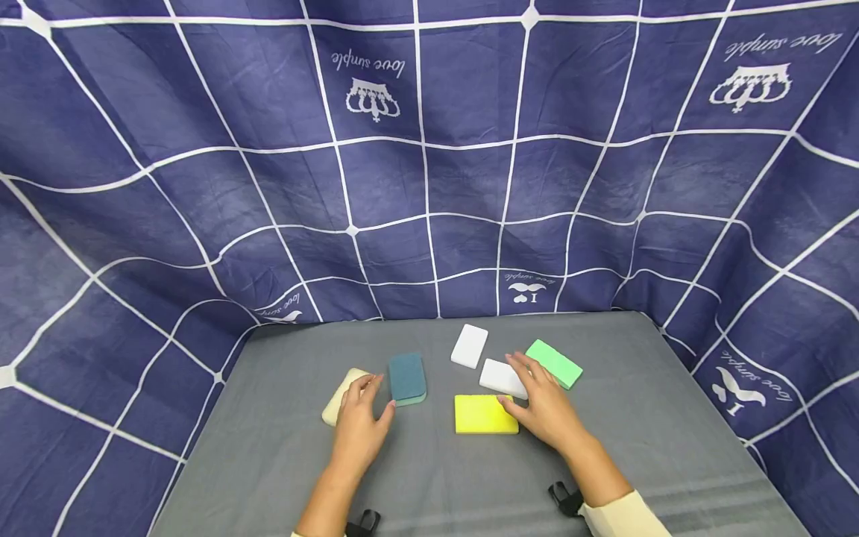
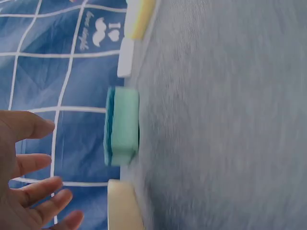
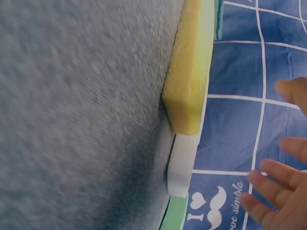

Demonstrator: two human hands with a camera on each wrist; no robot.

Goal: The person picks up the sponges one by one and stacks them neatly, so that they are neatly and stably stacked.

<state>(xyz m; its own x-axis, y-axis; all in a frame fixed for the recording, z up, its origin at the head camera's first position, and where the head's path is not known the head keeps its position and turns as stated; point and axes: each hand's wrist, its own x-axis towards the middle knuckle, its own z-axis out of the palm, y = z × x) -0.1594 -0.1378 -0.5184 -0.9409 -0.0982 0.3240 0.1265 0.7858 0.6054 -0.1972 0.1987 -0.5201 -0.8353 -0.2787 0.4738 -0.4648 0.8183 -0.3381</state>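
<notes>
My left hand (image 1: 360,426) hovers with spread, slightly bent fingers between a cream sponge (image 1: 341,399) and a teal sponge (image 1: 407,379) with a darker scouring top. In the left wrist view, nothing lies between its fingers, and the teal sponge (image 2: 122,127) stands apart from them. My right hand (image 1: 546,406) is held above the right end of a yellow sponge (image 1: 479,415) and partly covers a white block (image 1: 498,377). The right wrist view shows its fingers spread and holding nothing, away from the yellow sponge (image 3: 184,91).
Another white block (image 1: 469,345) lies farther back on the grey tabletop (image 1: 443,485). A green sponge (image 1: 555,363) sits beyond the right hand. A blue checked curtain (image 1: 470,179) hangs behind the table and along both sides.
</notes>
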